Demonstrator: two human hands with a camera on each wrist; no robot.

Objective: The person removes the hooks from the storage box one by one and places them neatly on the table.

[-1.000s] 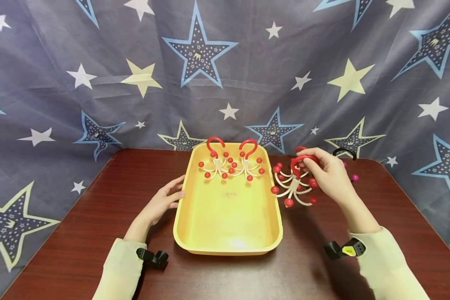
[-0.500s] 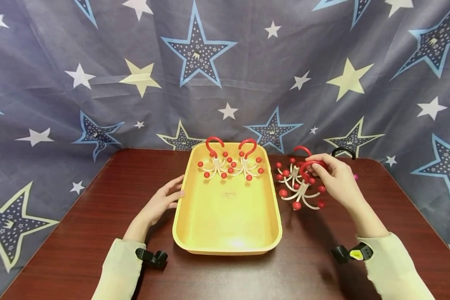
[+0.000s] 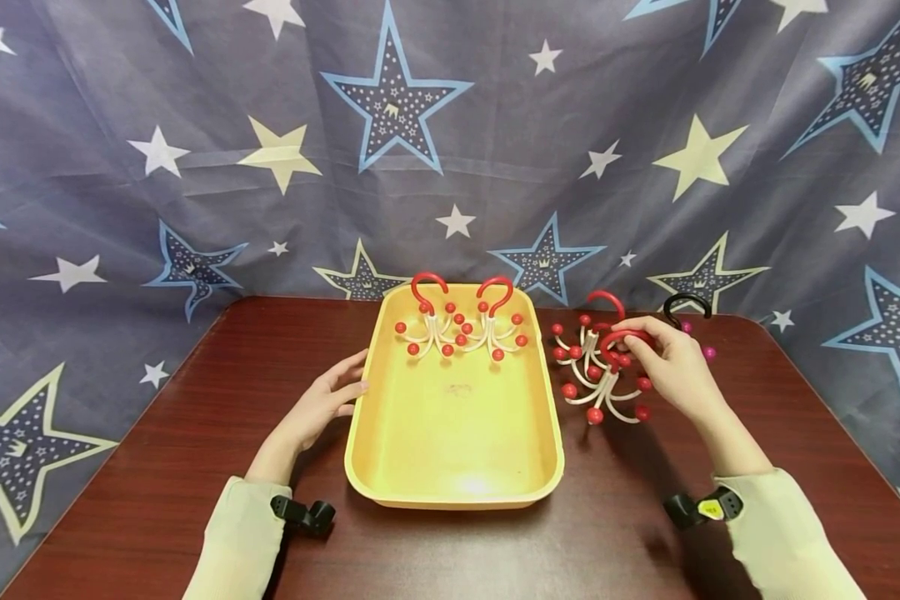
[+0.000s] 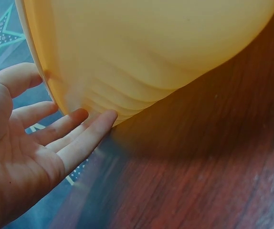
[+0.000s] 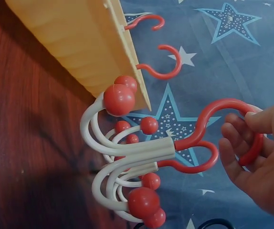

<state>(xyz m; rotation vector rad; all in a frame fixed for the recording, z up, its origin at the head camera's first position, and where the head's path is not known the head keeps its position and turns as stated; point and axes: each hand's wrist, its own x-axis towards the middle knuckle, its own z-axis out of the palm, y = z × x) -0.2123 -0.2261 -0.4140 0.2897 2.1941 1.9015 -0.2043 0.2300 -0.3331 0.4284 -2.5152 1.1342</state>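
Observation:
My right hand (image 3: 675, 367) pinches the red hook of a multi-arm hanger (image 3: 607, 385), whose white arms curve out to red balls. In the right wrist view, thumb and fingers curl round that red hook (image 5: 208, 114). Close behind it, a second hanger of the same kind (image 3: 589, 343) stands on the table and is partly covered by the first. My left hand (image 3: 322, 408) lies against the left side of a yellow tray (image 3: 457, 442). Its fingers reach fairly straight along the tray's outer wall (image 4: 142, 71) in the left wrist view.
Two more red hangers, one left (image 3: 432, 332) and one right (image 3: 491, 333), stand inside the tray at its far end. A black hanger with magenta balls (image 3: 687, 304) is at the back right of the brown table (image 3: 195, 433). A star-patterned cloth (image 3: 510, 125) hangs behind.
My right hand has moved to the right and slightly nearer, carrying the hanger away from the tray's right edge, then down a little. My left hand and the tray stay put.

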